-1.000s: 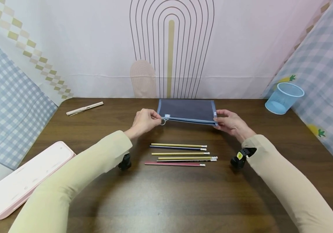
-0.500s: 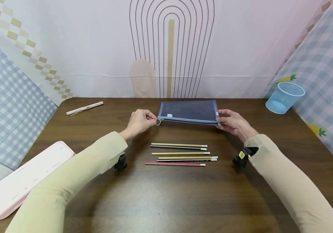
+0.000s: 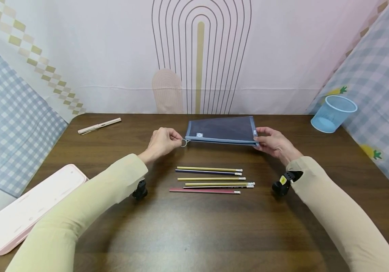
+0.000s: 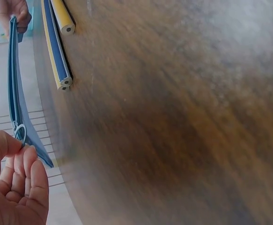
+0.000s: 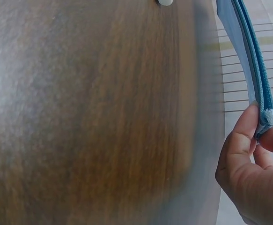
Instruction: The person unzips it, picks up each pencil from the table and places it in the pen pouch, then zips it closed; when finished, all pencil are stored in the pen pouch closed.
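Note:
A navy mesh zipper pouch point(image 3: 221, 128) with light blue edging is held up near the back of the table, its zippered edge towards me. My left hand point(image 3: 163, 142) pinches the ring pull point(image 4: 20, 133) of the zipper between thumb and fingertips, at the pouch's left end. On the other side, my right hand point(image 3: 276, 144) grips the right corner of the pouch, thumb and fingers on either side of the zipper end point(image 5: 267, 118). A narrow gap runs between the two zipper edges point(image 5: 255, 51) in the right wrist view.
Several pencils point(image 3: 211, 179) lie in a loose row in front of the pouch. A white pen point(image 3: 99, 125) is at the back left, a pink and white case point(image 3: 33, 207) at the left edge. A light blue mesh cup point(image 3: 332, 115) stands at the back right.
My left hand has drawn the ring pull and slider leftward to the left end of the zipper. The pouch and my right hand have shifted slightly right. The pencils have stayed put.

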### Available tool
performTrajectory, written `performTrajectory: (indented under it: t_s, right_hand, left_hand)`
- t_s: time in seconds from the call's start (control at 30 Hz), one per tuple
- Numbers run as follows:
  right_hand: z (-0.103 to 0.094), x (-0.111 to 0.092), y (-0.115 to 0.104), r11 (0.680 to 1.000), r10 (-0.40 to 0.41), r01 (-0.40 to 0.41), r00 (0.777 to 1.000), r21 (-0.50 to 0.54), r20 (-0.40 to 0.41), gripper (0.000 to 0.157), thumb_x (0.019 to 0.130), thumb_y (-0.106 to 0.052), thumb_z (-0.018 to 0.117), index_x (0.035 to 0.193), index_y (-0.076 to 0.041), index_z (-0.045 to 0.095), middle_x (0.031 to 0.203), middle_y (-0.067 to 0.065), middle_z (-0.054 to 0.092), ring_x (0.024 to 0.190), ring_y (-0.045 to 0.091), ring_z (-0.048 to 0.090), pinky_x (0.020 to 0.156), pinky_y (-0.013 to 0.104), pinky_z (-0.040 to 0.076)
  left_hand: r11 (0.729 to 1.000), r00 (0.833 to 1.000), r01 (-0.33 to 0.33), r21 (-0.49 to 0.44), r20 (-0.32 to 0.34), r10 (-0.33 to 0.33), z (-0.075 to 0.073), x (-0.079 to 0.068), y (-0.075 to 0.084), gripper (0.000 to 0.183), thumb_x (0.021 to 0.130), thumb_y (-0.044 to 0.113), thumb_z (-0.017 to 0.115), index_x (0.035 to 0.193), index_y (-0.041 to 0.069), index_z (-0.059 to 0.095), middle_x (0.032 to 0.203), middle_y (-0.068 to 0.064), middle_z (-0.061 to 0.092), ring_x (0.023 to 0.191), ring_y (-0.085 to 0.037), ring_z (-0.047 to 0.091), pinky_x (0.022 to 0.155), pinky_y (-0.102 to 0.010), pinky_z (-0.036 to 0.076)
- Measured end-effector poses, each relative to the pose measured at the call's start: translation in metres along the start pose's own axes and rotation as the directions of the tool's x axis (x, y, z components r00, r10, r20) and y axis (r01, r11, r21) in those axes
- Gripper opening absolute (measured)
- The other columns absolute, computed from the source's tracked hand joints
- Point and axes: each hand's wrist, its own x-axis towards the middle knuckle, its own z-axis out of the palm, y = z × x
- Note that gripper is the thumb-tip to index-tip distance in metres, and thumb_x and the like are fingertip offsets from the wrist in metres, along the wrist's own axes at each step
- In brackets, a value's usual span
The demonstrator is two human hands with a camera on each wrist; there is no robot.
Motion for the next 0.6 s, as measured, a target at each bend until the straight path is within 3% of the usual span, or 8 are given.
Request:
performTrajectory:
  t_s: [0.6]
  right_hand:
    - [-0.0051,0.0004,0.0010,1.000,0.012,-0.012,0.999,0.009,-0.045,0.025,0.094,0.001,0.050,0.105,-0.022,0.047,0.076,-0.004,0.058,0.065,0.005,0.058,0.062,0.019,0.052]
  left_hand:
    - [1.000,0.999,-0.022,0.008,0.029,0.022,-0.0022,0.0018,-0.0044,0.011,0.077,0.011,0.065,0.084,0.010,0.073,0.079,-0.004,0.071,0.075,-0.015,0.061,0.068,-0.026,0.045]
